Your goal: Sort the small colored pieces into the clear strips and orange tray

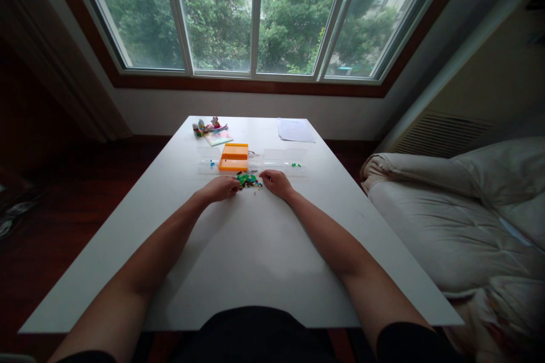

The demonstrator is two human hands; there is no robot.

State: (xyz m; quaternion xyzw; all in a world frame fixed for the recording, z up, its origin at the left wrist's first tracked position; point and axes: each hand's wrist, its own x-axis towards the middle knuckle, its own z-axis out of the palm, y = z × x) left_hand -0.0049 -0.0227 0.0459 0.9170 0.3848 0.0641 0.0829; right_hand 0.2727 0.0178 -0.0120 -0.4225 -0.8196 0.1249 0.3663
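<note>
A small heap of tiny loose pieces (248, 180), mostly green with some yellow and dark ones, lies on the white table (255, 249). My left hand (222, 188) rests at the heap's left edge, its fingers curled together and touching the pieces. On the right side, my right hand (277, 182) is closed with thumb and fingertips together, just beside the heap. What either hand holds, if anything, is too small to see. Behind the heap stands an open orange case (234, 150).
Clear plastic trays flank the case; the left tray (208, 153) holds a few blue bits, the right tray (285, 156) several green ones. Farther back are small colourful figures (199, 128), a patterned card (219, 137) and paper sheets (296, 130). A pale sofa (426, 210) stands right of the table.
</note>
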